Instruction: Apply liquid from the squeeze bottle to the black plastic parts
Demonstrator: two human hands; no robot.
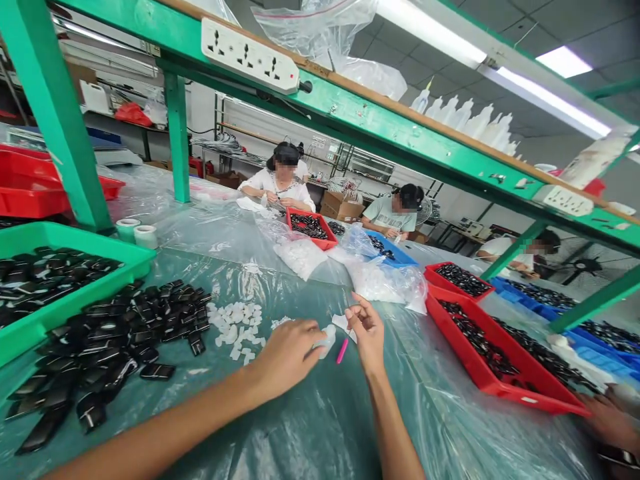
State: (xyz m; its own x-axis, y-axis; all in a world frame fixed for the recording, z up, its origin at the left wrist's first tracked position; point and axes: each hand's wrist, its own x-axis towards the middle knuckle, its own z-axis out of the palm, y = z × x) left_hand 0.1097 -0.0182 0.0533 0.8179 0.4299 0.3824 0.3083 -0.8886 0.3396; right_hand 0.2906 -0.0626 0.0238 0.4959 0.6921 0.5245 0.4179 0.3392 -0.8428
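Note:
My left hand (290, 357) reaches in over the green table cover, its fingers curled round a small translucent white piece (327, 341). Close by on the right, my right hand (367, 328) is raised with thumb and fingers pinched together; what sits between them is too small to make out. A white scrap (341, 322) shows beside its fingertips. Just below is a pink stick-like tool (343, 351), between the two hands. Several small white pieces (237, 327) lie in a loose pile left of my left hand, next to a heap of glossy black parts (125, 327).
A green tray (143, 257) of black parts stands at left, red trays (480, 373) at right. Clear bags (385, 280) of white pieces lie ahead. A green shelf frame (360, 117) crosses overhead. Co-workers sit opposite; another person's hand (613, 420) is at lower right.

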